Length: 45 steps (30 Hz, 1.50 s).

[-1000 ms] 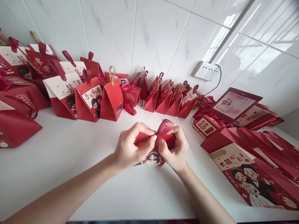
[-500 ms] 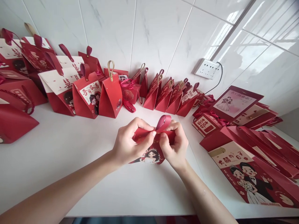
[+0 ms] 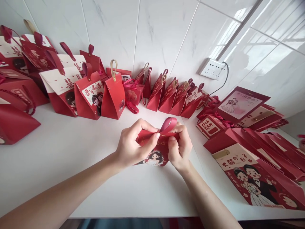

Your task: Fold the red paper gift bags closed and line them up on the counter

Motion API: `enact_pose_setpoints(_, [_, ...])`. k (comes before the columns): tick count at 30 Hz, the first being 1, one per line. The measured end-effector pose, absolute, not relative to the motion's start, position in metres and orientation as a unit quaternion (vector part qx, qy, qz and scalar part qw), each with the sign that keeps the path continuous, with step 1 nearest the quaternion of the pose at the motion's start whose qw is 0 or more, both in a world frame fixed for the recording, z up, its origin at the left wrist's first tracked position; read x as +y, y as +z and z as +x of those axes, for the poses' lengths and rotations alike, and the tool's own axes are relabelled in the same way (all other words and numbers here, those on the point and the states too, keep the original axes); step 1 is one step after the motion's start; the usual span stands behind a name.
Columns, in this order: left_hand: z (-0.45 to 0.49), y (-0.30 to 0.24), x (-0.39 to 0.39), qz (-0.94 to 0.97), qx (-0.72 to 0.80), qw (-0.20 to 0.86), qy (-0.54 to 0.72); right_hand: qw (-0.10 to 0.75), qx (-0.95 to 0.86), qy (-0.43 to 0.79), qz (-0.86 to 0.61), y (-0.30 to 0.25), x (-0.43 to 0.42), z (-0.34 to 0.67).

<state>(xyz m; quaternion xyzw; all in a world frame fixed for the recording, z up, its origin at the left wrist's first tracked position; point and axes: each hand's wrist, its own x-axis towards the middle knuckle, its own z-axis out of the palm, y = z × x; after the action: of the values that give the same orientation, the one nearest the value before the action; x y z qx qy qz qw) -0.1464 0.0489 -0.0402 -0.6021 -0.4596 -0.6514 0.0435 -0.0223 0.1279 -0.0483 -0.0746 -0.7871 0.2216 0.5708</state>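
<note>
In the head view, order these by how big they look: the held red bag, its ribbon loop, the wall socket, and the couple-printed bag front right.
Largest to smallest:
1. Couple-printed bag
2. Held red bag, partly covered
3. Wall socket
4. Ribbon loop

One left hand (image 3: 132, 144), one right hand (image 3: 180, 148), one bride-printed gift box (image 3: 156, 156), one white wall socket panel (image 3: 211, 70), one black cable (image 3: 228, 70), at least five gold ribbon loops (image 3: 114, 76); more than fifteen other red wedding boxes (image 3: 112, 98), overlapping.
</note>
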Motion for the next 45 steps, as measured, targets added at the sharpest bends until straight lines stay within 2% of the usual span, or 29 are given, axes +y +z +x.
enact_pose_setpoints(21, [-0.146,-0.04,0.047,-0.586,-0.474,0.019,-0.657,0.565,-0.791,0.215,-0.098,-0.045,0.126,-0.022])
enact_pose_setpoints(33, [-0.158,-0.02,0.054,-0.545,-0.528,-0.1,-0.643,0.5,-0.749,0.363,-0.239,-0.026,0.119,-0.021])
enact_pose_setpoints(45, [-0.161,-0.025,0.052,-0.531,-0.547,-0.143,-0.631,0.474,-0.734,0.43,-0.227,-0.03,0.121,-0.023])
